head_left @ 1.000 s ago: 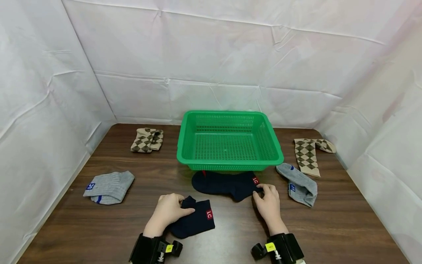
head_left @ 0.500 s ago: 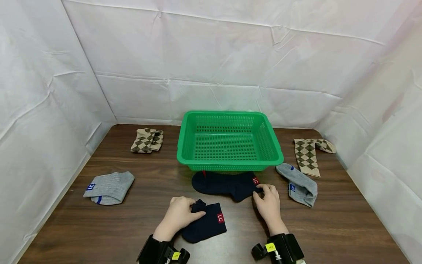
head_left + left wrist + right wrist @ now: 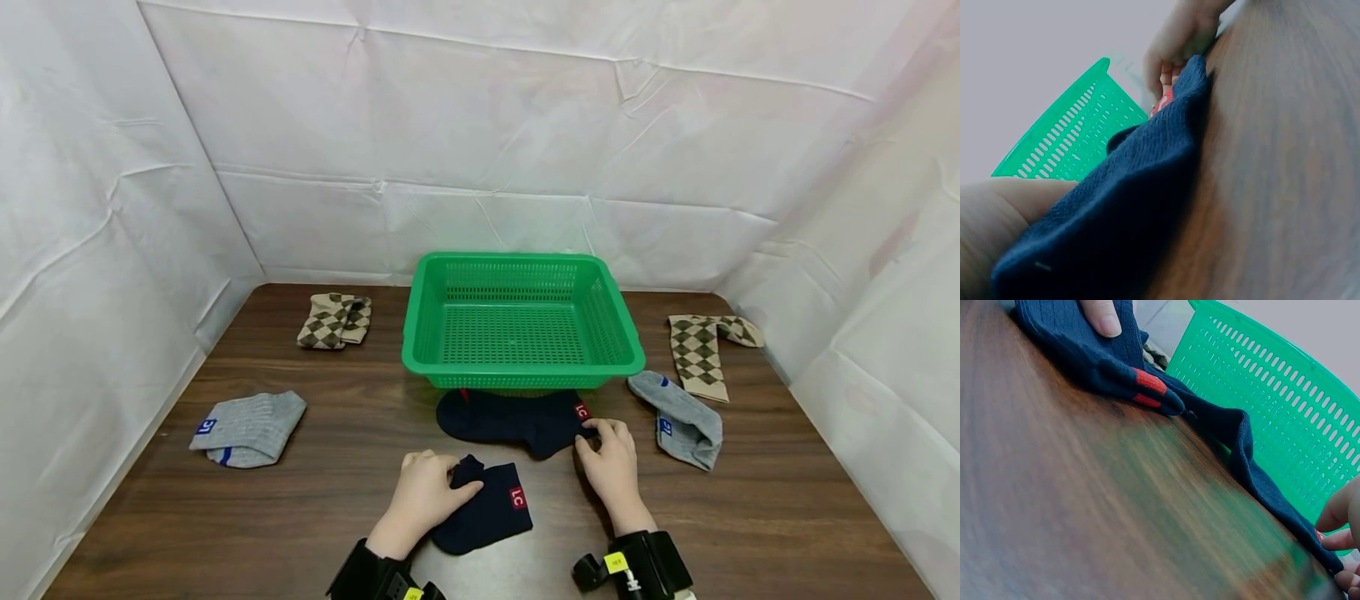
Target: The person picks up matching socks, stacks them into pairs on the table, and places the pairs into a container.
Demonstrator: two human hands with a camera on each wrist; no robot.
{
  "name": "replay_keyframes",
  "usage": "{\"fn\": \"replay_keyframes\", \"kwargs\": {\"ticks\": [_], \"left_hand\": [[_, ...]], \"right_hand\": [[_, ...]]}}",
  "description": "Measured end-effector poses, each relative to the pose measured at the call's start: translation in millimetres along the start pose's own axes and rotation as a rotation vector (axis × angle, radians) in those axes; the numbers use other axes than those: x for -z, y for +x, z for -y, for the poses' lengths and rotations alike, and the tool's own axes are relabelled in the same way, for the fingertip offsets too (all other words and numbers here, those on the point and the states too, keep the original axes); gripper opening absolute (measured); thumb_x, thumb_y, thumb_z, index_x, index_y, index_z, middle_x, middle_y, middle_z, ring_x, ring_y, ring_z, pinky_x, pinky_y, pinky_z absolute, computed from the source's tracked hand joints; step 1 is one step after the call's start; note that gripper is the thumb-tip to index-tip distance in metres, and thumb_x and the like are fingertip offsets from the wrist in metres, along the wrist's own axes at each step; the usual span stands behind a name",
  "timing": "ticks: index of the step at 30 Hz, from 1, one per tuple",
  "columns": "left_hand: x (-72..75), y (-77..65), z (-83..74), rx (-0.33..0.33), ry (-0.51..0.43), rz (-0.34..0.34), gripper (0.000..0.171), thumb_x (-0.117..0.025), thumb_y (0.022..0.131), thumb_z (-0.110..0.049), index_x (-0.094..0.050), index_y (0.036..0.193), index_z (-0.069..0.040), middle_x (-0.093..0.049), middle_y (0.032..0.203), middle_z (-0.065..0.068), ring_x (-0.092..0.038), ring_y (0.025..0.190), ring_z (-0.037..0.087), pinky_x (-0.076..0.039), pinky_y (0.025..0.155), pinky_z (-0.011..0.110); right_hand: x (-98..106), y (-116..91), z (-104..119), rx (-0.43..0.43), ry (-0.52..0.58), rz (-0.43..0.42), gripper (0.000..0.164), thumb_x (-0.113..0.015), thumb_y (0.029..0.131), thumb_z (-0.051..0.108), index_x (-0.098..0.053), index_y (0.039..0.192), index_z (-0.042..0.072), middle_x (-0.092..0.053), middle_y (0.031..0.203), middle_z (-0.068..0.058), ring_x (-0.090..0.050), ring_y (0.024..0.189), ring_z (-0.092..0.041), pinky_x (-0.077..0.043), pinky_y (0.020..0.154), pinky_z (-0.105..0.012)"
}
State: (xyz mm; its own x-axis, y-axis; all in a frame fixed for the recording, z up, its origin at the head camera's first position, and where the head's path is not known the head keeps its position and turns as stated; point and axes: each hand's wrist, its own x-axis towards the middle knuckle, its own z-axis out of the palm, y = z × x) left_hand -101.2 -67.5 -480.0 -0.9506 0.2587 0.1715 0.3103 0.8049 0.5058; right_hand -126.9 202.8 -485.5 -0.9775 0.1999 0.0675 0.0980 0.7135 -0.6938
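Observation:
My left hand (image 3: 424,495) pinches a folded navy sock (image 3: 491,515) between thumb and fingers, low over the front middle of the table. A red LC label shows near the sock's cuff. In the left wrist view the thumb (image 3: 1022,195) lies along the navy fabric. Further back, a second navy sock (image 3: 498,418) is stretched sideways along the front of the green basket (image 3: 525,372). My right hand (image 3: 611,468) holds its cuff end beside the red label, and in the right wrist view the fingers (image 3: 1342,512) close around that end.
An argyle sock (image 3: 327,321) and a grey sock (image 3: 255,427) lie folded on the left. Another argyle sock (image 3: 697,354) and a bent grey sock (image 3: 684,423) lie on the right. White sheeting (image 3: 480,125) encloses the table (image 3: 337,408) at the back and sides.
My left hand has slid the folded navy sock to the right and slightly nearer, closer to my right hand. The right hand and the stretched navy sock have stayed in place.

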Motion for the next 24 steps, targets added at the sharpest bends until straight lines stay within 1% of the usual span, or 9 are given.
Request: {"fn": "replay_keyframes", "kwargs": {"ticks": [7,9,12,15,17,18,20,22,24], "left_hand": [[-2.1,-0.6,0.2,0.001,-0.005,-0.004,0.052,-0.075,0.078,-0.039,-0.033,0.054,-0.019,-0.026,0.049,-0.011,-0.027,0.053,0.006,-0.033,0.077,0.039],[-1.3,-0.3,1.1,0.004,-0.026,0.005,0.052,-0.072,0.080,-0.041,-0.032,0.054,-0.020,-0.026,0.048,-0.012,-0.026,0.052,0.005,-0.033,0.078,0.038],[1.7,1.1,3.9,0.002,-0.080,0.007,0.052,-0.064,0.088,-0.042,-0.032,0.053,-0.020,-0.024,0.048,-0.013,-0.024,0.049,0.004,-0.033,0.074,0.033],[4.2,2.6,9.1,-0.011,-0.128,-0.013,0.045,-0.054,0.096,-0.033,-0.039,0.056,-0.020,-0.029,0.048,-0.016,-0.026,0.045,0.000,-0.034,0.065,0.025],[4.9,3.3,13.0,-0.022,-0.131,-0.042,0.037,-0.054,0.097,-0.022,-0.046,0.061,-0.019,-0.033,0.049,-0.016,-0.029,0.045,-0.001,-0.034,0.057,0.021],[5.0,3.6,14.9,-0.022,-0.131,-0.055,0.031,-0.055,0.096,-0.018,-0.051,0.065,-0.018,-0.035,0.050,-0.015,-0.030,0.044,-0.001,-0.034,0.054,0.020],[4.7,4.1,18.1,-0.012,-0.123,-0.069,0.020,-0.060,0.092,-0.014,-0.057,0.073,-0.017,-0.038,0.052,-0.015,-0.033,0.045,-0.002,-0.036,0.054,0.019],[4.7,4.0,20.0,-0.010,-0.107,-0.081,0.012,-0.065,0.089,-0.013,-0.060,0.078,-0.016,-0.039,0.053,-0.015,-0.033,0.047,-0.002,-0.040,0.057,0.021],[4.6,4.1,20.9,-0.006,-0.099,-0.074,0.008,-0.068,0.087,-0.015,-0.062,0.081,-0.017,-0.039,0.054,-0.015,-0.034,0.048,-0.003,-0.043,0.064,0.023]], "right_hand": [[-0.2,0.5,0.7,0.001,0.008,-0.003,0.030,-0.059,0.089,0.018,-0.061,0.113,0.001,-0.047,0.122,-0.023,-0.042,0.114,-0.039,-0.034,0.094,-0.053],[-0.3,0.3,0.8,0.001,0.012,-0.004,0.030,-0.060,0.089,0.019,-0.061,0.113,0.001,-0.046,0.122,-0.023,-0.041,0.114,-0.039,-0.033,0.094,-0.053],[-0.2,-0.6,1.2,0.030,0.045,-0.051,0.028,-0.063,0.089,0.019,-0.062,0.110,0.002,-0.045,0.119,-0.020,-0.040,0.112,-0.037,-0.033,0.092,-0.051],[-0.4,-2.4,1.4,0.114,0.103,-0.148,0.022,-0.067,0.085,0.014,-0.065,0.104,0.002,-0.049,0.112,-0.016,-0.046,0.101,-0.030,-0.039,0.085,-0.044],[-0.7,-4.2,1.5,0.198,0.138,-0.176,0.017,-0.069,0.083,0.009,-0.066,0.099,0.003,-0.055,0.102,-0.011,-0.051,0.090,-0.023,-0.043,0.077,-0.036],[-0.8,-5.3,1.4,0.245,0.150,-0.166,0.014,-0.069,0.082,0.006,-0.067,0.096,0.004,-0.058,0.096,-0.007,-0.053,0.083,-0.018,-0.044,0.072,-0.032],[-1.0,-7.3,1.2,0.338,0.168,-0.086,0.010,-0.069,0.081,0.004,-0.067,0.091,0.007,-0.060,0.083,0.000,-0.053,0.070,-0.009,-0.046,0.062,-0.026],[-0.8,-9.0,1.0,0.426,0.191,0.059,0.009,-0.068,0.082,0.004,-0.067,0.088,0.010,-0.059,0.074,0.006,-0.051,0.063,-0.002,-0.044,0.056,-0.022],[-0.5,-10.1,1.2,0.502,0.198,0.218,0.006,-0.067,0.085,0.007,-0.067,0.088,0.013,-0.057,0.071,0.009,-0.048,0.060,0.001,-0.044,0.054,-0.020]]}}
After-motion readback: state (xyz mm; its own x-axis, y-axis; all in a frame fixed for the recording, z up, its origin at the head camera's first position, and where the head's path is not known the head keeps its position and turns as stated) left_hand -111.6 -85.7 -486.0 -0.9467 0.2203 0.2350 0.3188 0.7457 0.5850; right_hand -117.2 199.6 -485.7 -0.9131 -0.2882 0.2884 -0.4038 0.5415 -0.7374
